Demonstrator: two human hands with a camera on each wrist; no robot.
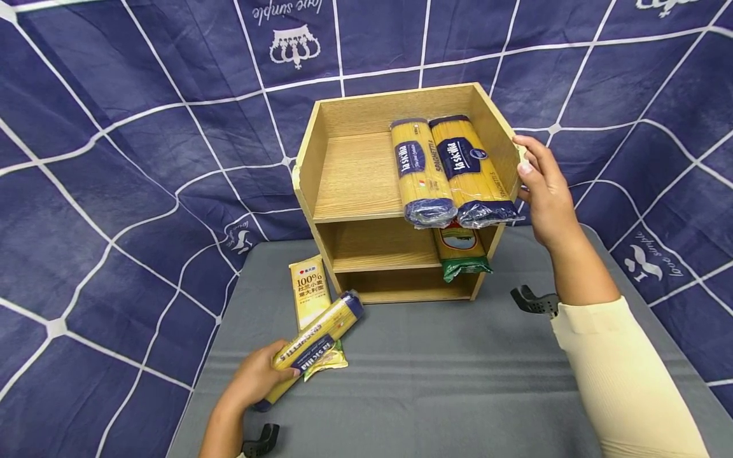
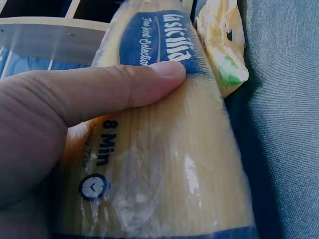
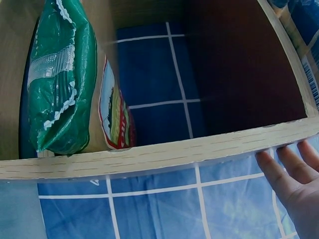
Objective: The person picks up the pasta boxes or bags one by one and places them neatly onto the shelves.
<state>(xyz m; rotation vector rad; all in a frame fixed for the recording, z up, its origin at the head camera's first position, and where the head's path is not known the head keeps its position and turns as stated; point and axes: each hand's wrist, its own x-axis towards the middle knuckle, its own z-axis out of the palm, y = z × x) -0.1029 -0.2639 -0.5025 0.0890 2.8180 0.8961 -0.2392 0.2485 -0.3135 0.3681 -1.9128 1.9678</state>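
Note:
My left hand point(image 1: 260, 375) grips a yellow pack of spaghetti point(image 1: 329, 321) with dark blue ends, held at a slant above the table. In the left wrist view the thumb point(image 2: 124, 89) lies across its label. Behind it a cream pasta packet point(image 1: 309, 289) lies on the table, partly covered. My right hand point(image 1: 546, 191) holds the right side edge of a wooden shelf point(image 1: 357, 175), with fingertips against the outer face in the right wrist view. Two spaghetti packs point(image 1: 420, 172) lie side by side on the top level, at the right. A green-ended pasta pack point(image 1: 466, 264) sticks out of the middle level.
The shelf stands at the back of a grey cloth-covered table point(image 1: 424, 375). Its bottom compartment point(image 1: 406, 289) lies under the middle board. A blue curtain with white lines point(image 1: 172, 146) hangs behind and on both sides.

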